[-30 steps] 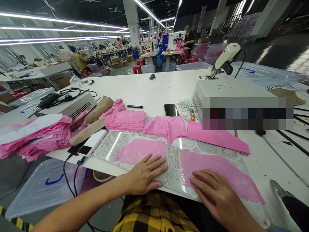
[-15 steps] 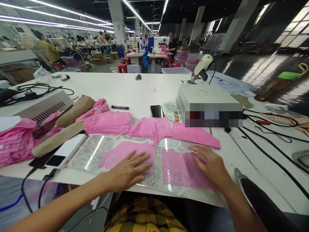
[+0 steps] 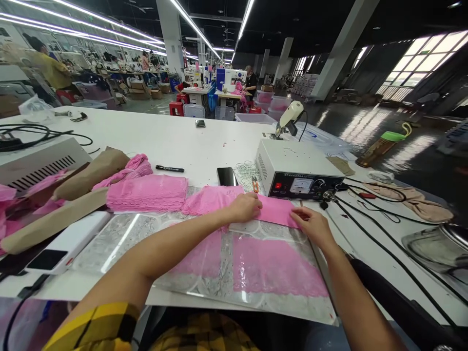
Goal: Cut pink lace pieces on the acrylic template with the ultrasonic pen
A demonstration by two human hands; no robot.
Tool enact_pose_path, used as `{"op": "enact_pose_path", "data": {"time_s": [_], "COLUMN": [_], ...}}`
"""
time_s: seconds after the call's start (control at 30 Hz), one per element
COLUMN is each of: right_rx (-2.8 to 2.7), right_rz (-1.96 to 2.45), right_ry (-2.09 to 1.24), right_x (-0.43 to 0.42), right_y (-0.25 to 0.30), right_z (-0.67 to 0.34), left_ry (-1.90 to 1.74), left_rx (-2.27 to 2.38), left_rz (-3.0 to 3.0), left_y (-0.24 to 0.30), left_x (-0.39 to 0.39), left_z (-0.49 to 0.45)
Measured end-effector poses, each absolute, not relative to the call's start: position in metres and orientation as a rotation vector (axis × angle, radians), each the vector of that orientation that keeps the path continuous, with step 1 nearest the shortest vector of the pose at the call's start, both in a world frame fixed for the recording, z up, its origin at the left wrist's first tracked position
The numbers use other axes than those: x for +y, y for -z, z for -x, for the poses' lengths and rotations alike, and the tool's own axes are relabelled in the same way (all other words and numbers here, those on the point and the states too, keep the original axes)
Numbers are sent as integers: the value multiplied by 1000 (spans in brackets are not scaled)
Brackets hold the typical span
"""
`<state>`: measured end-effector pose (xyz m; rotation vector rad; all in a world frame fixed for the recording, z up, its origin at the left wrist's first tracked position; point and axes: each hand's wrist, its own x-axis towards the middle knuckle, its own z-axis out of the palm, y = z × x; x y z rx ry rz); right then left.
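Observation:
My left hand (image 3: 245, 206) is closed at the left end of a smooth, flat pink piece (image 3: 276, 209); its fingertips are partly hidden. At the other end, my right hand (image 3: 311, 223) pinches the edge of the same piece between thumb and fingers. Below it, a thin pink lace-edged fabric panel (image 3: 274, 265) lies flat on a clear-covered grey patterned mat (image 3: 226, 265). Another thin pink panel (image 3: 201, 256) is spread to its left, partly behind my left forearm. A crumpled pink cloth (image 3: 208, 198) sits beside my left hand, next to a stack of pink fabric pieces (image 3: 148, 194).
Behind the hands stand a grey control box (image 3: 300, 170) with cables, orange snips (image 3: 255, 184), tangled thread (image 3: 245, 170) and a phone (image 3: 226, 176). A white power bank (image 3: 69, 241) and brown rolls (image 3: 91, 173) are at left. A black tool handle (image 3: 387, 292) lies at right.
Both hands have moved up from the thin panels on the mat to the flat pink piece behind them and closed on it. The view has shifted slightly right.

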<state>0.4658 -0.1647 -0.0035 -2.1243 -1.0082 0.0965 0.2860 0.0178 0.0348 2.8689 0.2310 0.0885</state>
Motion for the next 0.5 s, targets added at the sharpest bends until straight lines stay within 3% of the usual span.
{"op": "enact_pose_path", "data": {"time_s": [0.5], "right_rx": [-1131], "right_rz": [2123], "right_ry": [-45], "right_x": [-163], "right_y": [23], "right_z": [-477], "left_ry": [120], "left_rx": [299], "left_rz": [-2785], "left_y": [-33], "left_x": [33], "left_z": [-308]}}
